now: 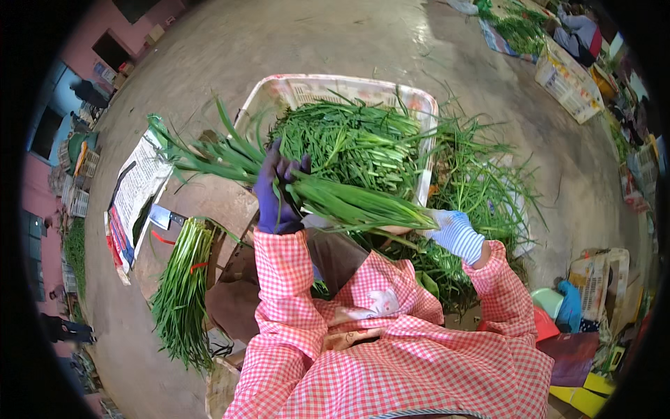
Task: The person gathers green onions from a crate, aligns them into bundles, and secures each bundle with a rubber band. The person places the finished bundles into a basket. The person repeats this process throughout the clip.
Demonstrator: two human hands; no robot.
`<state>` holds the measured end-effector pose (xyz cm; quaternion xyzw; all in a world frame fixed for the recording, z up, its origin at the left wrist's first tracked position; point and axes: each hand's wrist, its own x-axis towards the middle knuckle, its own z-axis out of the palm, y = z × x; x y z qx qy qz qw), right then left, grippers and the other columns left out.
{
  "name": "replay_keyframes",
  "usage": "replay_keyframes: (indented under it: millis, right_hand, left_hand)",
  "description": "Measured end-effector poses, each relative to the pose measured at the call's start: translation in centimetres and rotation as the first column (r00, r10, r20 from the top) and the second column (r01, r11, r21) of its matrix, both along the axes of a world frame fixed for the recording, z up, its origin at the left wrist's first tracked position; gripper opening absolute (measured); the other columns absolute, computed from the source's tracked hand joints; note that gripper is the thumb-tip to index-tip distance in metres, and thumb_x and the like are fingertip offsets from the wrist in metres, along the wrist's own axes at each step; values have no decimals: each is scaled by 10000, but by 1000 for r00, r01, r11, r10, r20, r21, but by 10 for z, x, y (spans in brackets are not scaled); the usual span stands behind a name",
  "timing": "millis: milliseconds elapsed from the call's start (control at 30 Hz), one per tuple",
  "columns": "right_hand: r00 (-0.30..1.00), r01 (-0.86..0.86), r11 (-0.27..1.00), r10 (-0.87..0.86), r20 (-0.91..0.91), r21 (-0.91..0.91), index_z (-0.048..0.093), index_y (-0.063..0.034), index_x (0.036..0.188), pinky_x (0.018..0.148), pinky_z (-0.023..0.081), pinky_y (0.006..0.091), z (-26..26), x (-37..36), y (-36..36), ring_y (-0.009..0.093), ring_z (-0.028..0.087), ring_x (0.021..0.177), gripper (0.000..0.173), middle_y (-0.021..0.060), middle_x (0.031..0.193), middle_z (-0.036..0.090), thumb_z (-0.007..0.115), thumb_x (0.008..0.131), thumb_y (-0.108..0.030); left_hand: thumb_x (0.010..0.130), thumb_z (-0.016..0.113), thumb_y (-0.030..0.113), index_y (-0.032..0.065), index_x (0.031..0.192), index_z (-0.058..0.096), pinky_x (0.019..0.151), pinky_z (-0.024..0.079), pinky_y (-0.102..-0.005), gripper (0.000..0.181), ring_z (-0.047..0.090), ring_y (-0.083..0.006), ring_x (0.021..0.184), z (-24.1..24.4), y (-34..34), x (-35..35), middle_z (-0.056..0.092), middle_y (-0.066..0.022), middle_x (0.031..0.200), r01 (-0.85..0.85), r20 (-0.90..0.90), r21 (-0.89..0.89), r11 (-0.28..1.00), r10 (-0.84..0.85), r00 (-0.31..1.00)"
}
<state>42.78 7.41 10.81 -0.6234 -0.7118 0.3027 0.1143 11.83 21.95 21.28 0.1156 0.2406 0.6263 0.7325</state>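
A bunch of long green leafy stalks, like garlic chives [356,204], stretches across in front of me. My left hand [280,191], in a purple glove, is around its leafy part, fingers pointing up. My right hand [458,234], in a blue-and-white striped glove, grips the pale stem end. Behind the bunch, a white plastic crate [356,78] holds more cut greens [345,136]. At the left, a bundle tied with red tape [183,293] lies with its stems beside a knife with a dark handle [167,216] on a round board [201,196].
Loose greens [471,183] are heaped on the floor right of the crate. A white printed sack [141,183] lies at the left. Another crate [570,78] and a seated person [578,31] are at the upper right. Basins and crates [596,283] stand at the lower right.
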Motion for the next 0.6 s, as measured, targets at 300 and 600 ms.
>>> replay_keyframes:
  millis: [300,600]
  right_hand:
    - [981,41,976,1,196,-213,594,-83,1043,737,486,372,-22,-6,-59,328,610,837,311,154,897,638,538,819,-291]
    - [877,457,852,-479,-30,-257,549,6,1137,768,480,332,-26,51,-113,287,628,875,474,208,960,634,577,806,-333]
  left_hand:
    - [922,477,237,57,1045,541,645,463,-280,228,366,-93,501,-76,-99,-61,317,47,555,-151,-46,-224,963,144,988]
    - [885,542,244,14,1150,493,890,427,-350,354,553,-132,823,-83,-174,-114,575,-11,881,-75,-543,-101,992,8,840]
